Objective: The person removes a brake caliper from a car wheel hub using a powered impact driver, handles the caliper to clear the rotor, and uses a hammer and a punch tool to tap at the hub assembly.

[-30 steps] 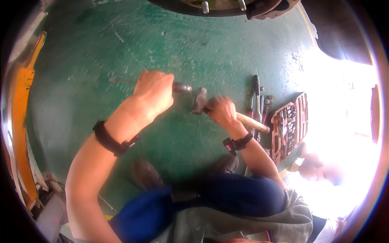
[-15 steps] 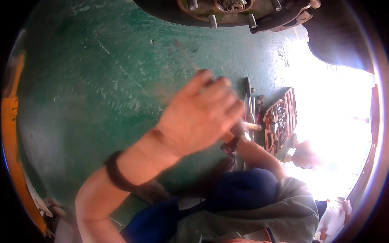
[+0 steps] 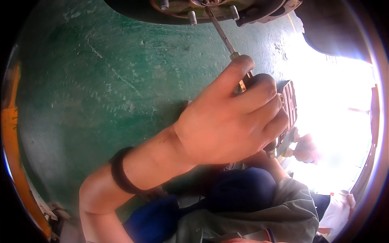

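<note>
My left hand (image 3: 231, 121) is closed round a screwdriver (image 3: 222, 34), thumb up along its handle. The long metal shaft slants up and away, its tip at the middle of a wheel hub (image 3: 178, 10); whether it touches or merely overlaps there I cannot tell. Wheel studs (image 3: 192, 18) stick out from the hub face. The handle's end shows below my little finger. My right forearm (image 3: 274, 165) comes in from the lower right and passes behind my left hand, which hides my right hand and its fingers.
A tool case (image 3: 289, 101) lies on the green floor (image 3: 101, 89), partly covered by my left hand. A dark curved panel (image 3: 336, 32) hangs at the upper right. At the left edge stands an orange post (image 3: 9, 129). My knees (image 3: 243, 188) are bent below.
My left hand has moved right and nearer, and the screwdriver's tip has swung up to the hub. More of the tools on the floor are covered now. The hub sits slightly farther left and higher.
</note>
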Tool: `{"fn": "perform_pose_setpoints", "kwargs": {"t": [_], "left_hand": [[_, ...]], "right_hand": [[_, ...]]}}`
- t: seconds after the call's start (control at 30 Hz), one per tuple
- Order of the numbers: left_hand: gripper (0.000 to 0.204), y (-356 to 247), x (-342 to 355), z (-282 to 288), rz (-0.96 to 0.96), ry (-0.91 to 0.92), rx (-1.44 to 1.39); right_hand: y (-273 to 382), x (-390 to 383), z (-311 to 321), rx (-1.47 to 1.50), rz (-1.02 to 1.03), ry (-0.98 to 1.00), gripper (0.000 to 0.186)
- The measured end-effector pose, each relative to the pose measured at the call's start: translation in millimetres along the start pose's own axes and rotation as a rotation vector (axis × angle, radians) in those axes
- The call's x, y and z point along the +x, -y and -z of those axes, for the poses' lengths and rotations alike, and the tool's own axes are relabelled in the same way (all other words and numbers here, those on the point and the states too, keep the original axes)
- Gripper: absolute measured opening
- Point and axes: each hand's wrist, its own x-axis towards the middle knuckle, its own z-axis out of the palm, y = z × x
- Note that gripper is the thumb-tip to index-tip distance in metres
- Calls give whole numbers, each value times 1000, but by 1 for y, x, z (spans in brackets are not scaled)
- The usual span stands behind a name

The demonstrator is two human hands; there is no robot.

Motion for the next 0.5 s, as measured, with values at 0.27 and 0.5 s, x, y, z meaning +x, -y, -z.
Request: {"fn": "perform_pose_setpoints", "kwargs": {"t": [0.27, 0.5], "left_hand": [[11, 3, 3, -1, -13, -51, 116], [9, 6, 5, 0, -82, -39, 167]], "right_hand": [[7, -2, 4, 20, -4, -19, 43], [12, -3, 6, 43, -10, -36, 42]]}}
